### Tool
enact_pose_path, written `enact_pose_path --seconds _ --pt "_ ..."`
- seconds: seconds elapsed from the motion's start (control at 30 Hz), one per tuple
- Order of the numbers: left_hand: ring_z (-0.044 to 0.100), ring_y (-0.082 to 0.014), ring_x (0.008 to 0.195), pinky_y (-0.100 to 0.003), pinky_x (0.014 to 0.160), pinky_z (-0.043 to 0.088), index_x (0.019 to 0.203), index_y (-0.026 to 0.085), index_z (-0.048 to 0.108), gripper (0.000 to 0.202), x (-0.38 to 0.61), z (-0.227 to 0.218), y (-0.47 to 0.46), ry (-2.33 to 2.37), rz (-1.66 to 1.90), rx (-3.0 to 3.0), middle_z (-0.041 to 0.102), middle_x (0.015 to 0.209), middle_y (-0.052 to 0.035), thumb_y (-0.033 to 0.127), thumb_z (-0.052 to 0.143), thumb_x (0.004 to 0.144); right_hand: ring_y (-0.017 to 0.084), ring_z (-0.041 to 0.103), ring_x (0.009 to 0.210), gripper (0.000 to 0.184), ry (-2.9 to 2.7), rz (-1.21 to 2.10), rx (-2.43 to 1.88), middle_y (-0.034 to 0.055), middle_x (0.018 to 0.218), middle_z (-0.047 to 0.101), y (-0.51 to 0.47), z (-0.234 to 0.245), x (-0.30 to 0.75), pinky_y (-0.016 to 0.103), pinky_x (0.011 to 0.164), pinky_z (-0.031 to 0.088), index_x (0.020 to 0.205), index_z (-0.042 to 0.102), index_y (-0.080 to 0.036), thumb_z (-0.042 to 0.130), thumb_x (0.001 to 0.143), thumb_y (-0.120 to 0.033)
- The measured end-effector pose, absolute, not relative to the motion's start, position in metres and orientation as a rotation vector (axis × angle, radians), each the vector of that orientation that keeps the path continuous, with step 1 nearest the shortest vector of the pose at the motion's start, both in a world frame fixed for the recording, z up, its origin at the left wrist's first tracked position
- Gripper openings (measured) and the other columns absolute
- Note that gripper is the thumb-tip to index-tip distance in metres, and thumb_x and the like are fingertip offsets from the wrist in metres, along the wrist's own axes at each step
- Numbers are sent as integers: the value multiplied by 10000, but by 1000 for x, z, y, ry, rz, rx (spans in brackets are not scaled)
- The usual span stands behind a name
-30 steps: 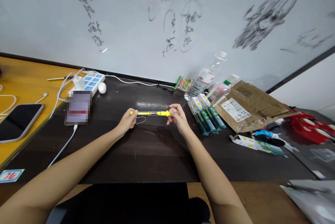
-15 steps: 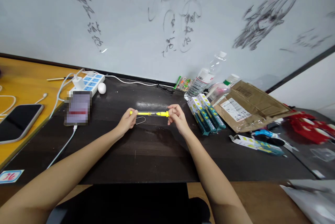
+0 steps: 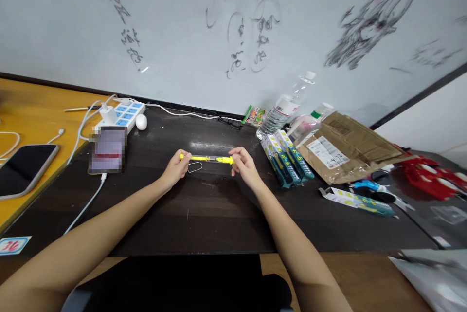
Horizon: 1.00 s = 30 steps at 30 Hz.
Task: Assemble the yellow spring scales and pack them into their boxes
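A slim yellow pen-like tool with a clear middle section point(image 3: 212, 159) is held level above the dark table, stretched between my two hands. My left hand point(image 3: 175, 170) pinches its left yellow end with thumb and fingers. The fingers of my right hand point(image 3: 243, 164) close around the yellow piece point(image 3: 226, 160) at the other end. Its inner tip lies within or against the clear section; which, I cannot tell. A thin bent wire loop point(image 3: 195, 168) shows just below the tool, beside my left fingertips.
Teal-and-white boxes point(image 3: 286, 158) stand right of my right hand, before a water bottle point(image 3: 279, 115) and a brown parcel point(image 3: 346, 149). An opened box point(image 3: 359, 201) and scissors point(image 3: 383, 195) lie farther right. A power strip point(image 3: 129, 115) and phone point(image 3: 107, 150) are left.
My right hand has shifted slightly left, bringing the right yellow piece closer to the left part of the tool. My left hand keeps its pinch and has barely moved.
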<state>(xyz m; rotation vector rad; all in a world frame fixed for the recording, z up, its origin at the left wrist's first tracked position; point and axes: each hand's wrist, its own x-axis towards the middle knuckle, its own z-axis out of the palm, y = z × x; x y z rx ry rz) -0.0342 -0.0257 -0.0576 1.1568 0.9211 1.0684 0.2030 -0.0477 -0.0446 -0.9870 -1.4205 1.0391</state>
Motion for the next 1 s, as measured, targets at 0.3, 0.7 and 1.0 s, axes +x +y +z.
enact_pose_path --seconds 0.3,0.7,1.0 --pt "215 -26 341 -124 344 138 785 213 388 290 -32 -60 -26 896 1091 1188 275 448 124 433 575 814 51 249 335 243 -1314 1066 -1036 -130 444 238 -50 -45 197 180 336 395 916 505 -226 517 846 -458" --pt "233 -4 353 -111 345 125 751 202 371 384 -33 -56 -25 870 1124 1037 294 533 115 473 643 738 60 508 527 252 -1230 1071 -886 -61 672 551 -48 -39 199 258 581 574 885 573 -210 718 721 -335" --pt "215 -5 355 -113 342 110 746 205 364 415 -31 -63 -27 853 1110 1021 279 523 121 497 657 720 61 520 526 277 -1178 1135 -886 -82 598 534 -47 -49 193 271 628 587 913 579 -209 723 720 -346"
